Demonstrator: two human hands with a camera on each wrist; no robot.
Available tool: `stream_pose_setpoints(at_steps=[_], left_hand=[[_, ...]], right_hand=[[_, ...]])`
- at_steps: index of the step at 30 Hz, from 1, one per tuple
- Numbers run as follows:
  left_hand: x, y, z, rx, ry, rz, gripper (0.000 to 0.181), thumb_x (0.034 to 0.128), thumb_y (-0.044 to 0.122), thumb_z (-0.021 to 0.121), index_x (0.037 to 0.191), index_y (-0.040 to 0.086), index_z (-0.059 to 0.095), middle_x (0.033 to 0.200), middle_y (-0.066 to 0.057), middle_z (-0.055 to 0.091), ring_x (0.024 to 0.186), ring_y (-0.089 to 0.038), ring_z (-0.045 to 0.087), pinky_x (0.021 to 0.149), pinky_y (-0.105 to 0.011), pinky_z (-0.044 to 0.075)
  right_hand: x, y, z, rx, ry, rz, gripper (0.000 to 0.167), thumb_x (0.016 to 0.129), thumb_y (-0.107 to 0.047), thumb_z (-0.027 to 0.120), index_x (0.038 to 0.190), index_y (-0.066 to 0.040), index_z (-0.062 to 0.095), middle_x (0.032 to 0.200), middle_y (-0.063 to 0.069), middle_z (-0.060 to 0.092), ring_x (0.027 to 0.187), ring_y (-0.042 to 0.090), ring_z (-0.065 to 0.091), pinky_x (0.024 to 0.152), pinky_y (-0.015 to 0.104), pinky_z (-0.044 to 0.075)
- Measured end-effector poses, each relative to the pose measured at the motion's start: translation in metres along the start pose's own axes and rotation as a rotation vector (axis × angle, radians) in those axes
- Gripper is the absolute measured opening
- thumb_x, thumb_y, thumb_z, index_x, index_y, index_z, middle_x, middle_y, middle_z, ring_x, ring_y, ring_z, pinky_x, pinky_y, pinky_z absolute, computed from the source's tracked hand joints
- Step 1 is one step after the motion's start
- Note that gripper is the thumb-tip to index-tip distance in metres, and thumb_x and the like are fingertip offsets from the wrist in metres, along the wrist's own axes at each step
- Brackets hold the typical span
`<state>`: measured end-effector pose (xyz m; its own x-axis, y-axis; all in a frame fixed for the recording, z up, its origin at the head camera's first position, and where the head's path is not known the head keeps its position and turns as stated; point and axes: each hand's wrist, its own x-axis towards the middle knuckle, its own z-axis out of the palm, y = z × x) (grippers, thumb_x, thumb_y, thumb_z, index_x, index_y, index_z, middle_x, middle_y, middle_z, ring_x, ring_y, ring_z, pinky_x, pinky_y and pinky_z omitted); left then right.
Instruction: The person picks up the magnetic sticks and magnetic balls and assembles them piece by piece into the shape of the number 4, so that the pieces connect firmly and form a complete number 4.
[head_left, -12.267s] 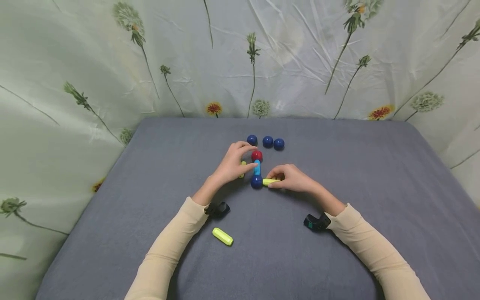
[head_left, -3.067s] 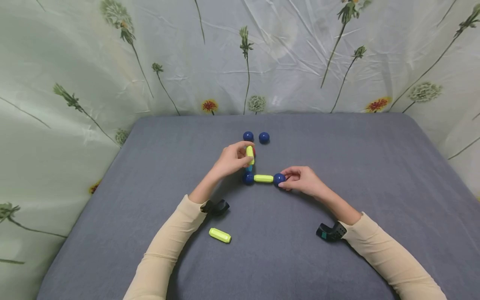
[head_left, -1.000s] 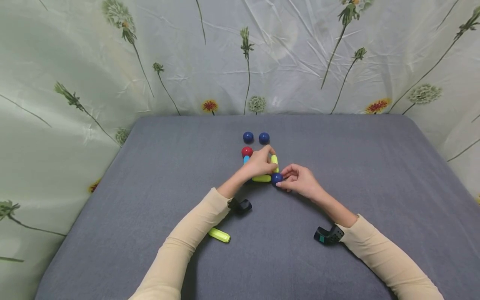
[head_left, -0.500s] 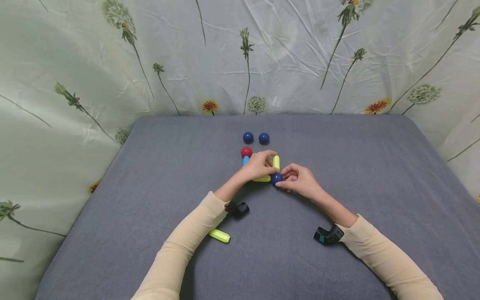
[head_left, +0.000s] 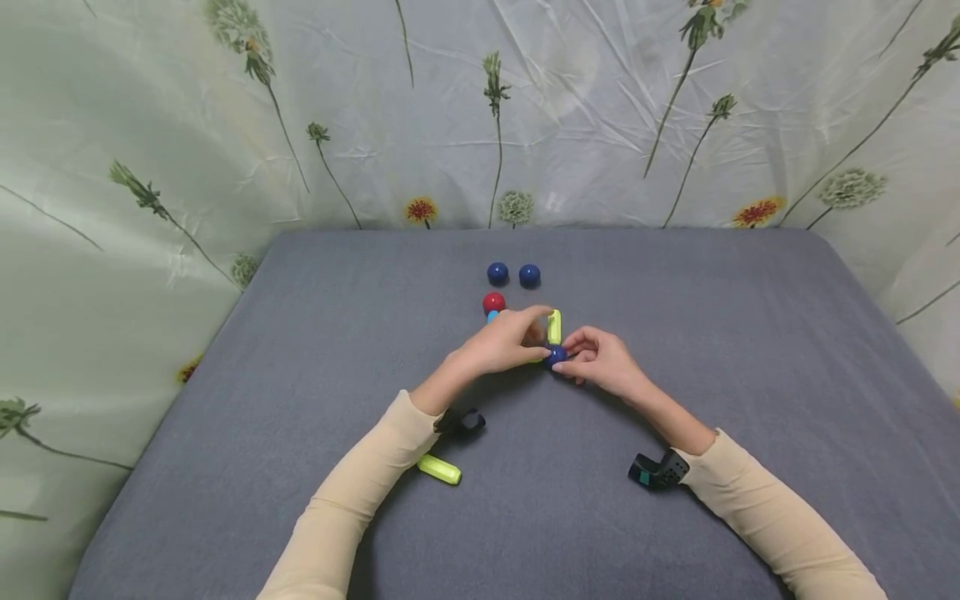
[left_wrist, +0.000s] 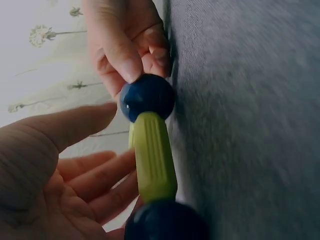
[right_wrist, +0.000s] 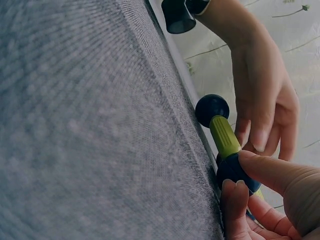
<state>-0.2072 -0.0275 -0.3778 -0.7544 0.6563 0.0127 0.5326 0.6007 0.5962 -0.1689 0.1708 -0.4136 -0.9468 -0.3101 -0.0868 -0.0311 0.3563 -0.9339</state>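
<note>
Head view shows me a floral curtain behind the grey worktop. From my end of the link, the left sleeve worries me: it crosses over a loose yellow-green rod, and a low, hasty pull back could drag it.

The left hand is loosely spread, its fingers apparently gripping nothing, with the index fingertip by the far end of the outward rod (contact there I can't confirm). A snag could knock that rod off line, since I see only its near end joined. The right hand pinches the corner ball, dark blue, between thumb and fingers; should it roll, I'd expect both rods there to twist.

The corner ball sits between the hands: inside the right fingers, just beside the left thumb. From it the crosswise rod runs to a second dark blue ball. Beyond the left hand lie a red ball and two spare blue balls.
</note>
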Motion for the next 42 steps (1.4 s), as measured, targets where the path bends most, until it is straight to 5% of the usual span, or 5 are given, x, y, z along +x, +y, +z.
stream_pose_setpoints(at_steps=[11, 14, 19, 24, 42], left_hand=[[-0.024, -0.012, -0.001, 0.199, 0.037, 0.049, 0.036, 0.0787, 0.023, 0.075, 0.112, 0.013, 0.067, 0.104, 0.001, 0.070, 0.095, -0.012, 0.061, 0.089, -0.042, 0.037], [-0.027, -0.015, -0.001, 0.189, 0.025, 0.031, 0.031, 0.0803, 0.020, 0.074, 0.110, 0.014, 0.068, 0.105, 0.002, 0.070, 0.096, -0.012, 0.060, 0.086, -0.042, 0.036], [-0.027, -0.023, 0.001, 0.131, 0.039, 0.097, 0.024, 0.0834, 0.010, 0.069, 0.107, 0.007, 0.069, 0.103, -0.005, 0.071, 0.094, -0.016, 0.063, 0.087, -0.033, 0.050], [-0.027, -0.026, 0.002, 0.078, 0.061, 0.124, 0.022, 0.0834, 0.009, 0.069, 0.105, 0.004, 0.069, 0.101, -0.008, 0.071, 0.093, -0.017, 0.064, 0.088, -0.031, 0.051], [-0.029, -0.028, 0.004, 0.024, 0.074, 0.081, 0.023, 0.0832, 0.010, 0.069, 0.106, 0.004, 0.069, 0.103, -0.008, 0.071, 0.095, -0.017, 0.063, 0.089, -0.032, 0.051]], right_hand=[[-0.001, -0.002, -0.002, 0.003, 0.005, 0.021, 0.035, 0.080, -0.006, 0.071, 0.104, 0.010, 0.052, 0.090, 0.016, 0.062, 0.058, 0.000, 0.055, 0.054, 0.023, 0.050], [-0.001, -0.002, -0.002, -0.004, 0.007, 0.026, 0.034, 0.080, -0.006, 0.072, 0.104, 0.009, 0.052, 0.089, 0.014, 0.062, 0.058, 0.001, 0.055, 0.054, 0.023, 0.050], [-0.001, -0.003, -0.002, -0.014, 0.002, 0.033, 0.034, 0.080, -0.007, 0.072, 0.104, 0.008, 0.053, 0.090, 0.014, 0.062, 0.058, 0.001, 0.056, 0.055, 0.023, 0.051], [-0.001, -0.003, -0.002, -0.024, -0.001, 0.033, 0.034, 0.080, -0.008, 0.072, 0.105, 0.007, 0.054, 0.092, 0.016, 0.061, 0.058, 0.002, 0.055, 0.056, 0.023, 0.051], [-0.001, -0.003, -0.002, -0.034, -0.029, 0.013, 0.035, 0.080, -0.007, 0.071, 0.107, 0.007, 0.053, 0.095, 0.020, 0.061, 0.060, 0.002, 0.056, 0.056, 0.022, 0.051]])
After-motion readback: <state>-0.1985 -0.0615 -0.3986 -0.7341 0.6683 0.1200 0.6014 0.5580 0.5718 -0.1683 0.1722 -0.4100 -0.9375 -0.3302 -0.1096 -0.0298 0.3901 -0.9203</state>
